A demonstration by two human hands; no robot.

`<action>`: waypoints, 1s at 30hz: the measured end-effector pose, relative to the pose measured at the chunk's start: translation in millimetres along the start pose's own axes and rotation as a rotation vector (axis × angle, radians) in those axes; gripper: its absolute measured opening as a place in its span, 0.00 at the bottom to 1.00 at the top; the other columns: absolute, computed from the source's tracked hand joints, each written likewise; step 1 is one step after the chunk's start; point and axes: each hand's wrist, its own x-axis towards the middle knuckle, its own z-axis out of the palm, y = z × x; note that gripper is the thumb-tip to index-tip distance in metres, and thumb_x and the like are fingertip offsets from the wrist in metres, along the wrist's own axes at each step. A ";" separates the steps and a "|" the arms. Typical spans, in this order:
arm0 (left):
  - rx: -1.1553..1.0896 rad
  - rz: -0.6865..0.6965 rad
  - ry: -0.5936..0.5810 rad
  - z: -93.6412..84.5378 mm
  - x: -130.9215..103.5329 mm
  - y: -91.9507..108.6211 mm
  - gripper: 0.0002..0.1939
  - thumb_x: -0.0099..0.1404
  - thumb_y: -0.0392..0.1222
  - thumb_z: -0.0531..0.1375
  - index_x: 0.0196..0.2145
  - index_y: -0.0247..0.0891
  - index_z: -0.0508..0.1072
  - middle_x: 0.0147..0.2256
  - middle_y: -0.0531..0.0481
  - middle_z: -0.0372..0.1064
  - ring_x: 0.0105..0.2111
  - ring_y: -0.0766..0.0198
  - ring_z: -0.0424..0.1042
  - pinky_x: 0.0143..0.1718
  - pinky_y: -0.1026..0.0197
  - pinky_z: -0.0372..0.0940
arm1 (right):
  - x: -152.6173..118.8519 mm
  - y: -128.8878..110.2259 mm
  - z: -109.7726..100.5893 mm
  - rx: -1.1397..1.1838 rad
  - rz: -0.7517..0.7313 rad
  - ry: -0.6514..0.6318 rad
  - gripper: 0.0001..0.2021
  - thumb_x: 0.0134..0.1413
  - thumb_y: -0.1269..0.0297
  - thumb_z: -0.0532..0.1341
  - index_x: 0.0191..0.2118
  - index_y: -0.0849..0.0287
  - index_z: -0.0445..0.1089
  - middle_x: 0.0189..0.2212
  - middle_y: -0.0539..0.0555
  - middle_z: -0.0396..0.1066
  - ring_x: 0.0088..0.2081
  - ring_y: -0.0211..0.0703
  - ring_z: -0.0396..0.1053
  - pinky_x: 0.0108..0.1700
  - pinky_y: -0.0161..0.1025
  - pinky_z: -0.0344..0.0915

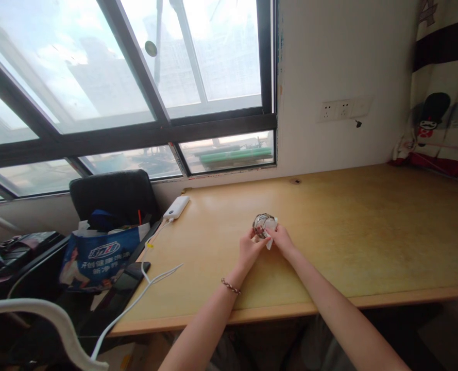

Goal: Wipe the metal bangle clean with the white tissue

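At the lower left edge, one thick white tube (pixel 35 306) is cut off by the border, so I cannot tell what it belongs to. Behind it, a blue bag (pixel 101 260) with glossy print is filled with things which are hard to make out, and it covers a big part of the black, rounded chair (pixel 113 189). Above them, the window (pixel 213 51) has dark frames and hazy glass; the buildings outside are too pale to see well. On the left side of the desk (pixel 360 232), a white cable (pixel 170 271), smooth and bent, leads up to a small white box (pixel 176 207) with rounded corners.

Near the middle of the desk, the left hand (pixel 251 248), with a braided bracelet (pixel 231 286) at the wrist, has its thumb and fingers closed on the lower side of a shiny round thing (pixel 260 222). This thing looks like metal or glass, with thin curved lines, but it is small in view and partly hidden by the fingers and by a thin white sheet (pixel 270 225). The right hand (pixel 282 241) pinches this sheet against the round thing; its lower fingers are not visible. Farther right, the desk top is smooth, yellowish and a little shiny, and above it the patterned cloth curtain (pixel 441 103) is cut off by the border
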 end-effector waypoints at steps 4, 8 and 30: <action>0.032 0.015 -0.021 -2.7 -0.9 4.9 0.19 0.46 0.48 0.63 0.35 0.33 0.71 0.33 0.46 0.71 0.34 0.59 0.70 0.38 0.60 0.63 | -4.9 -10.2 -7.0 -0.515 -0.188 0.220 0.13 0.49 0.58 0.51 0.29 0.62 0.67 0.23 0.55 0.69 0.26 0.42 0.66 0.29 0.34 0.57; 0.038 0.001 -0.006 -6.2 -1.3 6.6 0.16 0.48 0.49 0.62 0.30 0.33 0.71 0.28 0.47 0.71 0.29 0.61 0.69 0.33 0.63 0.63 | -14.7 -21.3 -9.6 -0.682 -0.325 0.241 0.13 0.53 0.61 0.47 0.30 0.61 0.66 0.20 0.55 0.68 0.23 0.40 0.64 0.26 0.32 0.53; -0.255 -0.174 -0.028 -14.3 6.8 -6.9 0.22 0.51 0.55 0.57 0.30 0.29 0.73 0.24 0.45 0.72 0.22 0.62 0.69 0.24 0.63 0.63 | -15.8 -14.8 1.1 -0.588 -0.271 0.039 0.15 0.52 0.58 0.50 0.31 0.60 0.70 0.25 0.54 0.71 0.26 0.40 0.67 0.29 0.32 0.58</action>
